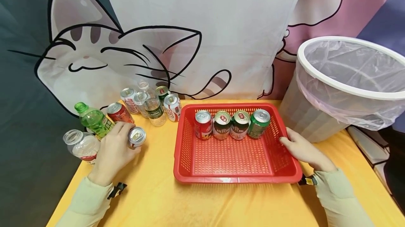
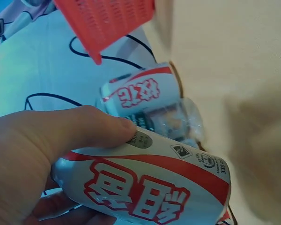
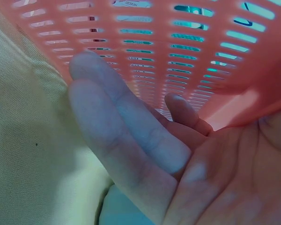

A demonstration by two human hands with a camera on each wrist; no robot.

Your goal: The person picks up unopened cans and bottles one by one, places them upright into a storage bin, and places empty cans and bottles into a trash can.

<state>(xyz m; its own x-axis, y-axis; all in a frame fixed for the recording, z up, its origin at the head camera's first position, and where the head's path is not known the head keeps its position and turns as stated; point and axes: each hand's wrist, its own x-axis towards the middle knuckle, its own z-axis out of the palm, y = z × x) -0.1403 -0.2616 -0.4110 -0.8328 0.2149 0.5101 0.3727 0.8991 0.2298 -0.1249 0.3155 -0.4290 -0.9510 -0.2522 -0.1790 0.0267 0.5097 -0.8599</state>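
The held can bears "330 m" at one end, near large red-outlined characters, while a standing white can reads "Coca-Cola" and a clear bottle "C'estbon".

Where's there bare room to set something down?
Bare yellow cloth lies in front of the red basket and between it and the white can in the left hand. Inside the basket, the floor nearer than the four cans is free. Crowded: far left, with bottles and cans, and right of the basket, by the right hand and bin.
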